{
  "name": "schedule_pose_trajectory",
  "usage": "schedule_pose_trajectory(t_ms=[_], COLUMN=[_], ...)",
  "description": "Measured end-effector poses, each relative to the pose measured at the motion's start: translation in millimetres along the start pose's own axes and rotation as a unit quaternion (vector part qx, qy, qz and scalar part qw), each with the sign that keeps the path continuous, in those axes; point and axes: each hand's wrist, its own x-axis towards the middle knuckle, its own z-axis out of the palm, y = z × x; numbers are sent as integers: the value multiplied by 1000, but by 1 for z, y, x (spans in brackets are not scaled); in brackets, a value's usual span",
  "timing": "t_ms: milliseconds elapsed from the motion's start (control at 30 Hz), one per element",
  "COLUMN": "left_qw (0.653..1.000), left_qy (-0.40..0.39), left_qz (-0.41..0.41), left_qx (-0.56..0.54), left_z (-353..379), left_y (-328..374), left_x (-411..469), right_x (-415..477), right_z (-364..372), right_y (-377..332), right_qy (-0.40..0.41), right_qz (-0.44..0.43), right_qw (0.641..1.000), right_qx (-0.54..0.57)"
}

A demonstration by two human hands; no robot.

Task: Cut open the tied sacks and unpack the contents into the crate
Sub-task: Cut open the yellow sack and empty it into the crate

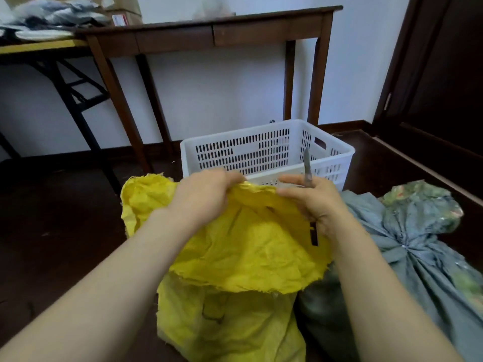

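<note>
The crumpled yellow woven-plastic sack [248, 252] stands at lower centre of the frame, long axis roughly upright, its frayed mouth opening upward. The left hand [206, 194] grips the mouth's far rim. The right hand [313, 202] pinches the same rim nearby while clutching a thin grey-bladed knife [306, 165], blade up, dark handle down. Just behind stands the white slotted plastic crate [264, 131], a tied grey-green cloth bundle [407, 231] lies at right, and the label on a cardboard box [122, 17] at upper left is too blurred to read.
</note>
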Motion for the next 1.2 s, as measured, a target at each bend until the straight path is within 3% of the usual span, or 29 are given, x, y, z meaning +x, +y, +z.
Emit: schedule_pose_trajectory(t_ms=[100, 167, 233, 333, 433, 567, 667, 800, 1033, 1100, 1200], left_qw=[994, 982, 972, 968, 969, 987, 995, 992, 991, 991, 990], left_qy=[-101, -185, -227, -178, -132, -49, -46, -59, -12, -12, -11], left_qz=[4, 20, 28, 85, 77, 15, -30, -105, -127, -134, -140], left_qx=[38, 35, 55, 157, 197, 154, 89, 38, 27, 20, 9], left_z=[2, 22, 53, 100, 120, 125, 118, 122, 130, 128, 125], left_y=[-9, -2, 15, 39, 41, 27, 39, 60, 63, 63, 64], left_x=[-11, -29, -54, -87, -96, -78, -58, -46, -44, -42, -39], right_x=[9, 14, 14, 5, 4, 16, 21, 21, 15, 11, 8], right_z=[-15, -21, -18, -11, -19, -35, -39, -35, -40, -40, -37], right_y=[12, 27, 47, 66, 63, 47, 38, 30, 13, 12, 20], right_qy=[31, 33, 4, -25, -15, 50, 91, 89, 92, 69, 43], right_qz=[56, 100, 153, 233, 234, 207, 187, 144, -5, -2, 18], right_qw=[990, 955, 928, 936, 941, 974, 973, 981, 976, 966, 978], right_qx=[-125, -276, -341, -262, -244, -75, 98, 93, 195, 248, 201])
